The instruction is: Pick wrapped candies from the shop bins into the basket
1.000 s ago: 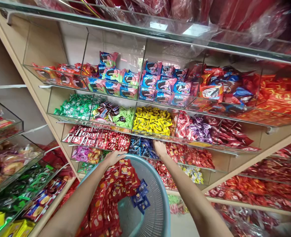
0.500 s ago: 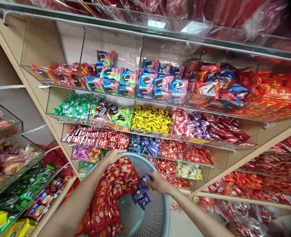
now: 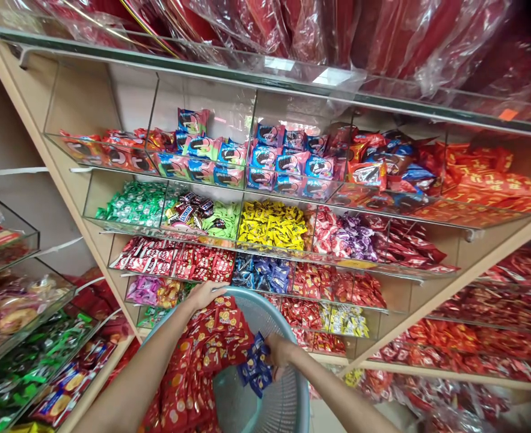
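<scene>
A blue-green plastic basket (image 3: 287, 385) stands below the shelves, its left side heaped with red candy packets (image 3: 197, 361). My left hand (image 3: 208, 294) rests on the far rim of the basket, fingers wrapped over it. Inside the basket's right part, my right hand (image 3: 279, 355) is closed on a bunch of dark blue candy packets (image 3: 256, 367), beside the red ones. The fingertips of my right hand are partly hidden by the blue packets.
Clear-walled shelves hold yellow candies (image 3: 272, 225), green candies (image 3: 134, 203), blue packets (image 3: 263, 273) and cookie packs (image 3: 265, 157). A glass shelf edge (image 3: 247, 75) crosses above. More sweets fill racks at left and right.
The view has shifted slightly, and the shelves appear lower. My right hand and the blue packets sit a little lower in the basket. My left hand stays on the rim.
</scene>
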Demonstrator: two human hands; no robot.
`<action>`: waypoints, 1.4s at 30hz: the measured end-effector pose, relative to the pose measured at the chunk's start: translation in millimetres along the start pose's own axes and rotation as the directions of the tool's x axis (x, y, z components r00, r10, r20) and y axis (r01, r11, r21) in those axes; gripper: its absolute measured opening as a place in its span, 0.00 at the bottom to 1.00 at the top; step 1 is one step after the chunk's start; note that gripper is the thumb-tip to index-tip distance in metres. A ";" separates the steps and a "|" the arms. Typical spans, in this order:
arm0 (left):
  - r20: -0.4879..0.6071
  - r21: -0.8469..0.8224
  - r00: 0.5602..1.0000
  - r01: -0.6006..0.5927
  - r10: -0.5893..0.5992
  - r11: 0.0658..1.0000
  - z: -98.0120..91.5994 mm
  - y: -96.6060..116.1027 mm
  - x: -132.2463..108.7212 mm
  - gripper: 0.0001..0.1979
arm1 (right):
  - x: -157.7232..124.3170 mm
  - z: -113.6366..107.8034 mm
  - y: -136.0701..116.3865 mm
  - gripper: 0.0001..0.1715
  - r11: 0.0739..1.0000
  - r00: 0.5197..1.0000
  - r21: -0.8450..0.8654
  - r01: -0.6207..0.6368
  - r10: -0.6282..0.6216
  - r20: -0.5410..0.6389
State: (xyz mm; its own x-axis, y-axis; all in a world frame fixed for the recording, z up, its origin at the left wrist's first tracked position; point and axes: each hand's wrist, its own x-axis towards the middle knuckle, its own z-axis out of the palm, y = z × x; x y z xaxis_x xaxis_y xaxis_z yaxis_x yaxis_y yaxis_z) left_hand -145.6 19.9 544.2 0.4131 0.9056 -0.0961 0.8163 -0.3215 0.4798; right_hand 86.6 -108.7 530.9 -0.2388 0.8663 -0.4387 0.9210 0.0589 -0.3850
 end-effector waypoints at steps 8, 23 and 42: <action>-0.024 -0.022 1.000 -0.008 0.008 1.000 3.8 -3.6 2.5 0.25 | -12.2 -36.9 6.9 0.10 0.980 0.923 -0.178 -0.094 0.018 -0.383; -0.011 -0.054 1.000 0.027 -0.028 0.998 2.0 -4.1 -0.3 0.25 | 62.6 -91.7 27.1 0.18 0.873 0.782 -0.284 -0.397 0.159 -0.603; -0.004 -0.045 1.000 0.007 -0.008 0.999 0.5 -1.7 -2.6 0.25 | 66.0 -97.1 29.8 0.19 0.883 0.769 -0.236 -0.406 0.190 -0.611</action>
State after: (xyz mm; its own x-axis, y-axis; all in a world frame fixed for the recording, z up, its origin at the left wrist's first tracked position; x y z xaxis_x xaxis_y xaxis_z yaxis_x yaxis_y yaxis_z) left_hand -147.8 17.9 543.2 0.4051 0.9092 -0.0960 0.8006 -0.3020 0.5176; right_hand 128.2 -1.6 569.3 0.1798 0.9800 0.0854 0.9827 -0.1829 0.0301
